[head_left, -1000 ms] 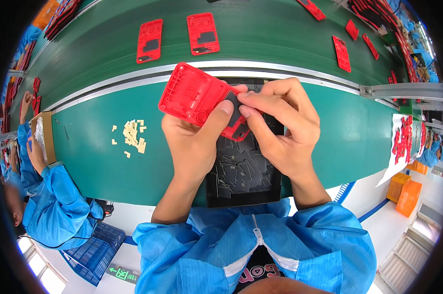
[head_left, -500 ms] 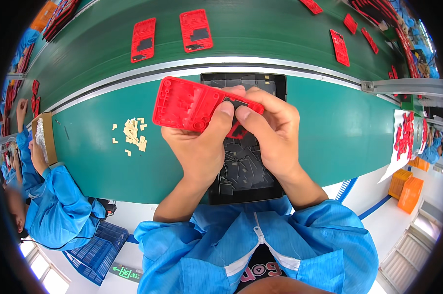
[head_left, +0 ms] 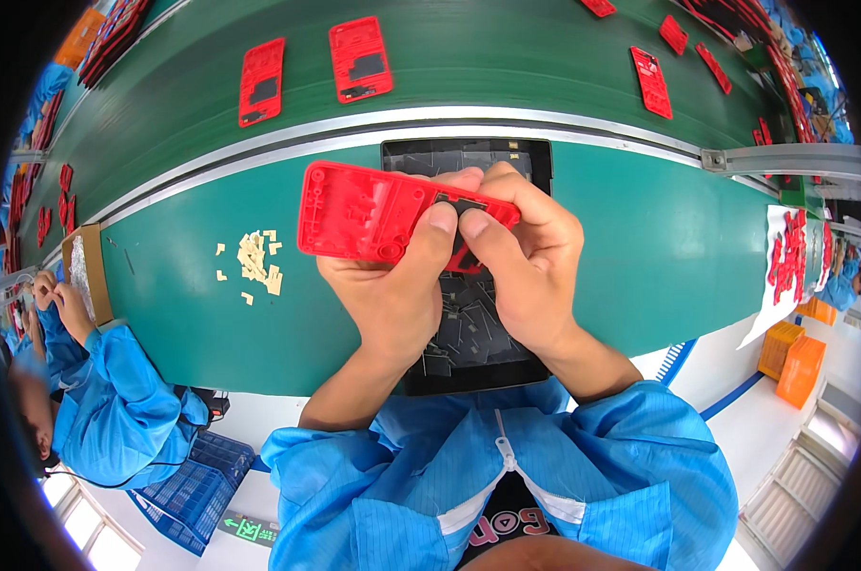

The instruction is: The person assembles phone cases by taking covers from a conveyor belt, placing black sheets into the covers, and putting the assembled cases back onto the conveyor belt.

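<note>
Between both hands I hold a red plastic housing shell [head_left: 354, 214], its molded inner side facing up, above a black tray. My left hand [head_left: 392, 285] is closed around its near edge and middle, thumb on top. My right hand [head_left: 535, 257] grips the right end, with its thumb pressed beside the left one. Under the thumbs sits a dark flat piece [head_left: 463, 203] in the shell's recess, partly covered by them. Below my hands, the black tray [head_left: 390, 150] holds many thin dark screen-like pieces [head_left: 473, 328].
Small cream-coloured pieces [head_left: 253, 259] lie heaped on the green table [head_left: 659, 247] at left. Beyond a metal rail, a green conveyor belt [head_left: 507, 67] carries more red shells [head_left: 362, 59]. A co-worker in blue [head_left: 117, 409] sits at left beside a cardboard box [head_left: 90, 271].
The shells on the belt have shifted slightly left. My hands keep pressing on the held shell, which has tilted a little. The co-worker's hands have come together.
</note>
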Demonstrator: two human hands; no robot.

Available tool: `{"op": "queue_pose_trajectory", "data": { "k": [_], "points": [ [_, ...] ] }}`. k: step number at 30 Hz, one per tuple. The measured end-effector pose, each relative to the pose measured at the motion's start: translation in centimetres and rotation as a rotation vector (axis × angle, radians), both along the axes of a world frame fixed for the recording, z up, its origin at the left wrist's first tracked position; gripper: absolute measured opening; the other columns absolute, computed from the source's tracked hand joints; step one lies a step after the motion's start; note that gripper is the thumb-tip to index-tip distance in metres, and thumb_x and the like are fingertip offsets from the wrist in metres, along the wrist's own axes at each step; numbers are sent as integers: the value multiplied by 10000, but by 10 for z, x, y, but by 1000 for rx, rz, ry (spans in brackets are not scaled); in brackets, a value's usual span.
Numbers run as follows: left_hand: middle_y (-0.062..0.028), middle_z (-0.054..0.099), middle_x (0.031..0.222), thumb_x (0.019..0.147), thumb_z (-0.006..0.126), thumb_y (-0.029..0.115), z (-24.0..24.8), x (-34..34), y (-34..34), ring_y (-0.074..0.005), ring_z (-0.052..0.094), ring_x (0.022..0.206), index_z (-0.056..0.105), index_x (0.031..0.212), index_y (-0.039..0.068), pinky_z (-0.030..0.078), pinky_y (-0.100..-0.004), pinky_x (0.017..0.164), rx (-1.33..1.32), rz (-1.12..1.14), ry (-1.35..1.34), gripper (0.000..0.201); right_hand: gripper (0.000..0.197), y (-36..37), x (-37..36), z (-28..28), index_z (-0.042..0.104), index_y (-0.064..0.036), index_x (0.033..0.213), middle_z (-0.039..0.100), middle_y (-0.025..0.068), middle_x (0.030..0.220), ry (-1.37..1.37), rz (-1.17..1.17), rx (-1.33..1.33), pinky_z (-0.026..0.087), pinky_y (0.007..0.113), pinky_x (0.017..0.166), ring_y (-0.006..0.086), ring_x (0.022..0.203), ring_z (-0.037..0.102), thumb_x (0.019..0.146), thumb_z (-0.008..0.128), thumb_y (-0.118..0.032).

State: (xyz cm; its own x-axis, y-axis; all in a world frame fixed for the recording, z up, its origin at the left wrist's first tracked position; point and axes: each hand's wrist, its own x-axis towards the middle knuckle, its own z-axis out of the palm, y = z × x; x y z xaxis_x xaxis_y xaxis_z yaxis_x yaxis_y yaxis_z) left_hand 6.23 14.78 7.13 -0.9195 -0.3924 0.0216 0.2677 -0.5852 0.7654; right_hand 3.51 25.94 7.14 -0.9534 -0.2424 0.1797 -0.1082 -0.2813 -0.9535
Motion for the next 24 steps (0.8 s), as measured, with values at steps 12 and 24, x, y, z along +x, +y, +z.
{"op": "queue_pose_trajectory", "data": {
  "k": [12, 24],
  "points": [
    [-279, 671, 1223, 916, 666, -42, 1, 0, -3, -318, 663, 1163, 605, 1107, -45, 556, -421, 970, -7, -60, 93, 200, 164, -1, 1, 10, 645, 58, 1106, 660, 79, 1023, -154, 67, -153, 517, 286, 866, 126, 969, 633, 950, 595, 48],
    [-295, 665, 1215, 906, 644, -62, 3, 3, -7, -347, 632, 1221, 589, 1079, -28, 543, -433, 996, -97, -111, 82, 184, 161, 2, 1, 3, 655, 67, 1099, 630, 101, 1040, -76, 87, -209, 525, 303, 859, 144, 971, 635, 957, 589, 30]
  ]
}}
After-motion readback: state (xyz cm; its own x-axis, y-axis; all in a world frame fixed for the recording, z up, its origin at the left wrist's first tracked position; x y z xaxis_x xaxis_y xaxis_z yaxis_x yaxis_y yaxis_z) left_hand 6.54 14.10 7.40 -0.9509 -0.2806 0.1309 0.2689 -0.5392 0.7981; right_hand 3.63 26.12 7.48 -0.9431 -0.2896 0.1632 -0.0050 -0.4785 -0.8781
